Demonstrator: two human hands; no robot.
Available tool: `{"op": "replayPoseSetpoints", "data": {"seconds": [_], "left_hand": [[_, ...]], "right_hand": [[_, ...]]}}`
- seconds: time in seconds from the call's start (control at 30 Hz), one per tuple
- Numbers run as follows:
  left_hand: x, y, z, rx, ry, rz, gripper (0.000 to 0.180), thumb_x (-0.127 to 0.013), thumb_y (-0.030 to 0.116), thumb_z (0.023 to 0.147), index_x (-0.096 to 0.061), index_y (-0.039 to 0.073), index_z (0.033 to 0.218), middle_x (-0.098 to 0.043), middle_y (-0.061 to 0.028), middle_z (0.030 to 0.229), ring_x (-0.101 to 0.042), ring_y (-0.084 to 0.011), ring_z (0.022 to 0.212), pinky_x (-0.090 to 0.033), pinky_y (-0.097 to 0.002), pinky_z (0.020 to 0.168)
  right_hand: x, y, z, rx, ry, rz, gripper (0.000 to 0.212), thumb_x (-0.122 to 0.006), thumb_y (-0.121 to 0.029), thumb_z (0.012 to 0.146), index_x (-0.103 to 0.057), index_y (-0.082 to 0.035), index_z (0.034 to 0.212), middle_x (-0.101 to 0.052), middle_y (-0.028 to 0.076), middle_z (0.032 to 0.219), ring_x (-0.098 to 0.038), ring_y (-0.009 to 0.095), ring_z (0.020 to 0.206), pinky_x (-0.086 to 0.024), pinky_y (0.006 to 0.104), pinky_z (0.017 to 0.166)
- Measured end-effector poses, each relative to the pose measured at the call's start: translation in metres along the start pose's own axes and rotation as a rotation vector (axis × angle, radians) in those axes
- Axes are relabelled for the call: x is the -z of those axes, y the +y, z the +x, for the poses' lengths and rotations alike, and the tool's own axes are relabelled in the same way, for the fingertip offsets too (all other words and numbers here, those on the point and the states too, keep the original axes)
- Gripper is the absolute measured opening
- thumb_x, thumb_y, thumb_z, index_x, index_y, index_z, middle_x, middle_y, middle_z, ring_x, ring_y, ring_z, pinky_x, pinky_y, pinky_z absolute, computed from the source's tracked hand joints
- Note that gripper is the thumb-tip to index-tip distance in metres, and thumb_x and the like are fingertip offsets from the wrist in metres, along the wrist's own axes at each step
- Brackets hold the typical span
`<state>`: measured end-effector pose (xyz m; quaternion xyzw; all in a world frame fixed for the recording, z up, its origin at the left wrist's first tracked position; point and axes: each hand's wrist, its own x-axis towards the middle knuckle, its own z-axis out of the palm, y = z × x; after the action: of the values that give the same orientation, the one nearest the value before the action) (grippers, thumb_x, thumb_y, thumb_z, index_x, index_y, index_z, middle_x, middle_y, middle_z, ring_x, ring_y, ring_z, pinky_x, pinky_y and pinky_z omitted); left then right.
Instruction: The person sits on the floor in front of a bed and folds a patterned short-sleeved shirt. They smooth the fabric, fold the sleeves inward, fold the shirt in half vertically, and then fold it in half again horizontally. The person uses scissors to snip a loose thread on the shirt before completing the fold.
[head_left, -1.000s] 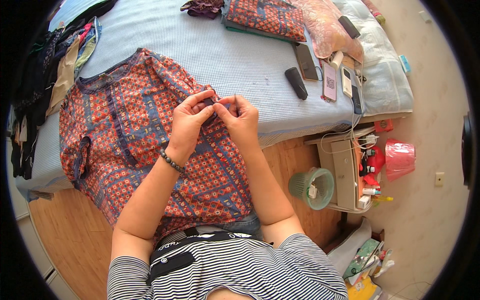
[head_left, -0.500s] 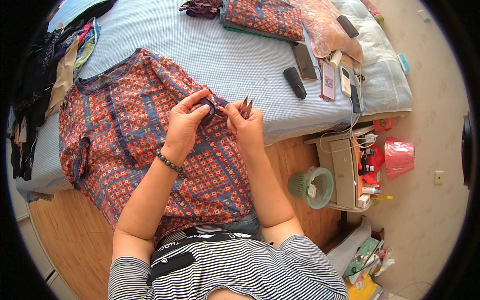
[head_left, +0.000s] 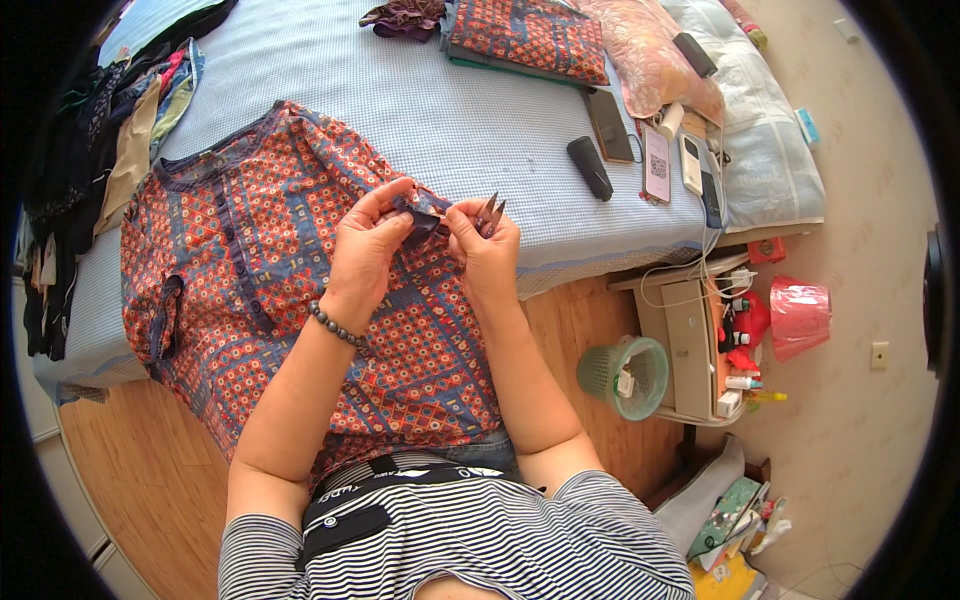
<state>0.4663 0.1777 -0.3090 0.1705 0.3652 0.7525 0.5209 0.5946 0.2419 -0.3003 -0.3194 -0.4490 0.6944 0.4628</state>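
A red and navy patterned blouse [head_left: 215, 245] lies partly on the bed and drapes over its front edge onto my lap. My left hand [head_left: 368, 245] is closed, pinching the dark-edged cuff [head_left: 420, 222] of its sleeve between thumb and fingers. Close by on the right, my right hand [head_left: 487, 252] is closed too, its thumb and forefinger at the other side of this cuff. The same hand keeps a pair of small thread snips [head_left: 490, 213] in its palm, with the two pointed blades sticking up apart. Their handle is hidden by my fingers.
Dark clothes [head_left: 75, 190] hang over the bed's left side. A folded patterned garment [head_left: 525, 38] lies at the back. Near the bed's right edge are a black case [head_left: 589, 167], a phone [head_left: 656, 165] and cables. A green wastebasket [head_left: 640, 400] stands beside the drawer unit [head_left: 685, 335].
Both hands have shifted slightly, the right one a little to the left. The cuff has turned between the fingers and shows more of its dark lining.
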Motion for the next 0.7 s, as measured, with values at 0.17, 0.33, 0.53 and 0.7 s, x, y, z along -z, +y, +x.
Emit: {"op": "replayPoseSetpoints", "data": {"seconds": [0.17, 0.33, 0.53, 0.7], "left_hand": [[-0.006, 0.005, -0.001, -0.118, -0.115, 0.617, 0.025, -0.062, 0.0, 0.087, -0.063, -0.001, 0.112, -0.056, 0.0, 0.094, -0.059, -0.0079, 0.085, -0.05, -0.0203, 0.081], [-0.004, -0.001, 0.0, -0.257, -0.074, 0.842, 0.011, -0.069, 0.007, 0.084, -0.067, -0.003, 0.088, -0.056, -0.0008, 0.084, -0.058, -0.0068, 0.068, -0.048, -0.0214, 0.058], [-0.002, -0.006, 0.002, -0.153, -0.035, 0.628, 0.009, -0.069, 0.006, 0.084, -0.068, -0.001, 0.089, -0.06, 0.0017, 0.081, -0.054, -0.0031, 0.067, -0.044, -0.018, 0.059], [-0.003, -0.006, 0.002, -0.12, -0.028, 0.532, 0.011, -0.069, 0.005, 0.083, -0.07, 0.0, 0.093, -0.061, 0.0022, 0.081, -0.054, -0.0029, 0.069, -0.044, -0.018, 0.06]], "right_hand": [[0.002, 0.0, 0.001, -0.053, -0.049, 0.049, 0.004, -0.064, -0.003, 0.088, -0.062, 0.0, 0.088, -0.054, -0.001, 0.064, -0.039, 0.003, 0.045, -0.028, 0.0192, 0.04], [0.006, 0.0, 0.004, -0.077, -0.042, -0.008, 0.008, -0.065, -0.006, 0.089, -0.061, 0.0, 0.093, -0.054, -0.004, 0.066, -0.04, 0.001, 0.049, -0.028, 0.018, 0.042], [0.02, 0.004, -0.003, 0.078, -0.019, -0.486, 0.023, -0.066, -0.019, 0.09, -0.059, -0.001, 0.102, -0.056, -0.001, 0.069, -0.049, 0.005, 0.061, -0.039, 0.0221, 0.053], [0.023, 0.0, -0.021, 0.028, -0.091, -0.665, 0.025, -0.064, -0.024, 0.091, -0.061, -0.001, 0.102, -0.06, 0.003, 0.076, -0.054, 0.01, 0.07, -0.046, 0.0272, 0.064]]}}
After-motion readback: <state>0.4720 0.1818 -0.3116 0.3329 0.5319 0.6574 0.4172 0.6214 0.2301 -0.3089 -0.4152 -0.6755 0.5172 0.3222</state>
